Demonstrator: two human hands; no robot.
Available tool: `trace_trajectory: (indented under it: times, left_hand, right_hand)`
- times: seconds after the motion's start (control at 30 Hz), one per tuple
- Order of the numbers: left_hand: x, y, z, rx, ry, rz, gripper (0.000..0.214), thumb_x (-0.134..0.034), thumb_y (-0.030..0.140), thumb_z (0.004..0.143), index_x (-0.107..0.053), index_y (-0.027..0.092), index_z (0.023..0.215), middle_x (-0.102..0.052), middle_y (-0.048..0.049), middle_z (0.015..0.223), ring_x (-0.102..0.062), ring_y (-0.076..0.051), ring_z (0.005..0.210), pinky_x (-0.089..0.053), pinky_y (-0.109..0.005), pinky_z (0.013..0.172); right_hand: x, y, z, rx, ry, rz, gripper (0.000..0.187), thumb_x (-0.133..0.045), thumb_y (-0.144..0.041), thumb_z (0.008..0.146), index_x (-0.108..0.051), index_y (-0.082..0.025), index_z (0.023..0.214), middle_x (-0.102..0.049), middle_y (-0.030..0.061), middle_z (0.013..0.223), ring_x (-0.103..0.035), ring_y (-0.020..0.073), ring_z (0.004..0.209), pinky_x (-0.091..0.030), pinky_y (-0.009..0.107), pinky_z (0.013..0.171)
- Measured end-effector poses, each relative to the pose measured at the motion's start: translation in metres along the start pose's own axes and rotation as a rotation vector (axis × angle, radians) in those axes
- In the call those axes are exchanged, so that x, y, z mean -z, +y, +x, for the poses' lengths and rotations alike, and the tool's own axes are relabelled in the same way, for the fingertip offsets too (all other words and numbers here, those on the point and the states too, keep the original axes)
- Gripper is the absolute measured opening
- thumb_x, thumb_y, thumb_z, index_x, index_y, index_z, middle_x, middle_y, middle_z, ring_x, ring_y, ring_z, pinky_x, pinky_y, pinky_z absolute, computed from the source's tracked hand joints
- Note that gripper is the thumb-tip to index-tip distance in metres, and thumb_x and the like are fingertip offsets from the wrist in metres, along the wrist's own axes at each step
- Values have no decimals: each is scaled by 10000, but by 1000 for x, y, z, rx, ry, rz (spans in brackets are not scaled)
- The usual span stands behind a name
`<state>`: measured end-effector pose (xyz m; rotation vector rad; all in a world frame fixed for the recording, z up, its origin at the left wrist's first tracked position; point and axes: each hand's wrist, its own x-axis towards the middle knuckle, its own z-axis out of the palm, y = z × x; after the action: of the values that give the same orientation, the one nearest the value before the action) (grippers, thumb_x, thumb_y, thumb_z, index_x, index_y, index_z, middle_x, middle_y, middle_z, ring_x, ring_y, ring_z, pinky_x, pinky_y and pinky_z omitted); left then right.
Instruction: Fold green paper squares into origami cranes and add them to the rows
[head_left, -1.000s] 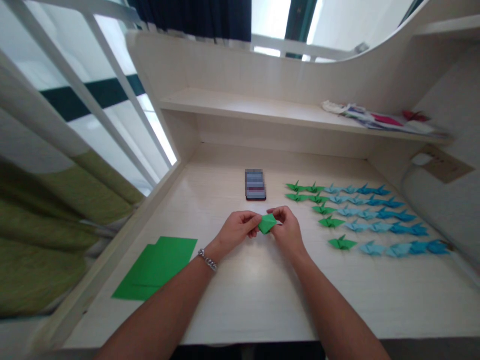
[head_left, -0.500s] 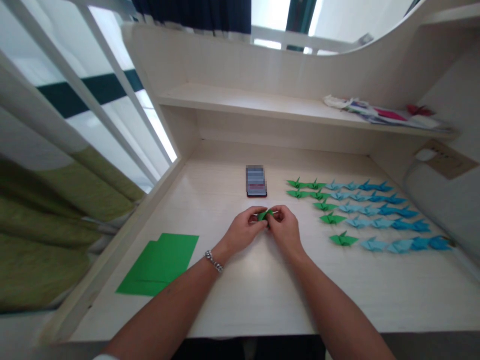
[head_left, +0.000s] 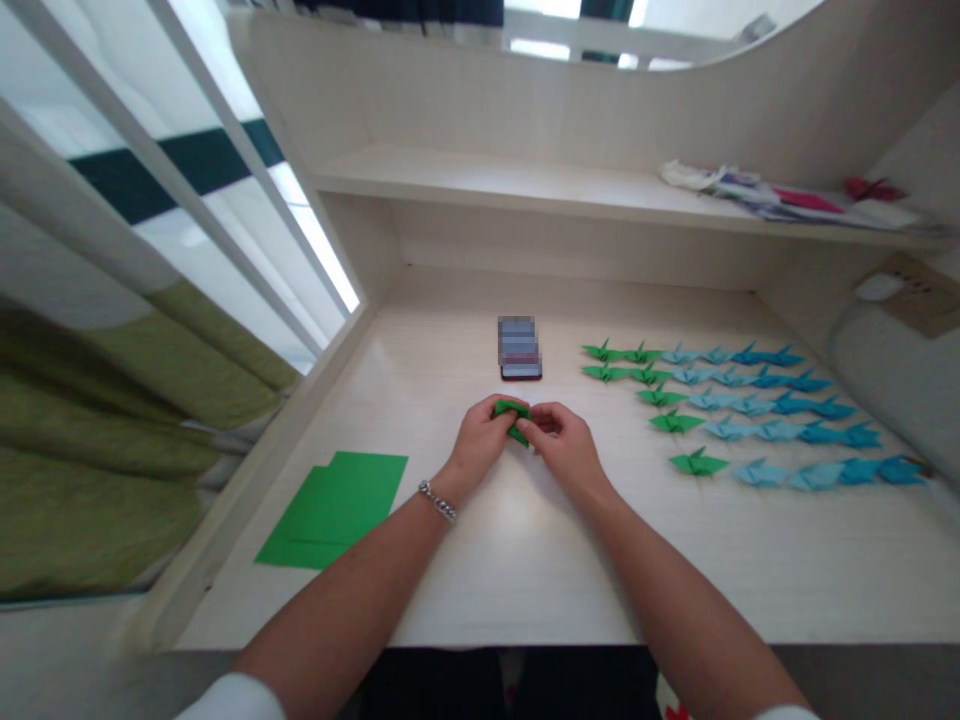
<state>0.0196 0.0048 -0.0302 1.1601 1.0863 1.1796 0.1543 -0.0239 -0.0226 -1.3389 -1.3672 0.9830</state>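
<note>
A small piece of folded green paper (head_left: 513, 409) is held between my two hands, above the middle of the desk. My left hand (head_left: 484, 432) is closed on its left side, with the thumb across the front. My right hand (head_left: 564, 440) pinches the paper's right edge between thumb and fingers. The fingers partly hide the paper, so its exact folds cannot be made out. Right of my hands, folded paper cranes stand in several rows, with green cranes (head_left: 676, 421) at the left ends and light and darker blue cranes (head_left: 819, 476) further right.
Flat green paper sheets (head_left: 337, 510) lie at the left of the desk (head_left: 465, 580). A phone (head_left: 520, 348) lies just beyond my hands. A raised shelf (head_left: 480, 182) runs along the back, with a pile of papers (head_left: 795, 197) at its right. A plug and cable (head_left: 877, 288) are on the right wall.
The green paper has turned in my hands and shows a broader face. My right fingers have shifted along its edge. The whole view has tilted slightly downward.
</note>
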Motion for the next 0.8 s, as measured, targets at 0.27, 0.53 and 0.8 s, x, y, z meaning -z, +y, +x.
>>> trace_trajectory:
  times: [0.27,0.53,0.8]
  left_hand:
    - [0,5,-4,-48,-27,20,198,-571,169,722,-685,155,882,-677,-54,869,-602,-163,818,-477,-272,746]
    - [4,1,-1,-52,-39,17,187,-602,215,742,-683,162,902,-680,-57,891,-604,-155,780,-476,-254,687]
    - [4,-3,-1,-70,-73,30,229,-663,267,727,-670,147,923,-679,-79,924,-615,-181,835,-490,-304,764]
  right_hand:
    - [7,-3,0,64,-124,31,181,-649,-358,714,-611,-195,785,-630,18,782,-596,172,732,-492,308,689]
    - [12,1,0,81,-179,-22,143,-621,-268,723,-671,-193,834,-630,55,965,-586,187,870,-486,307,735]
    - [9,9,8,-39,-197,80,296,-562,-458,785,-634,-172,803,-602,13,704,-540,139,615,-463,258,562]
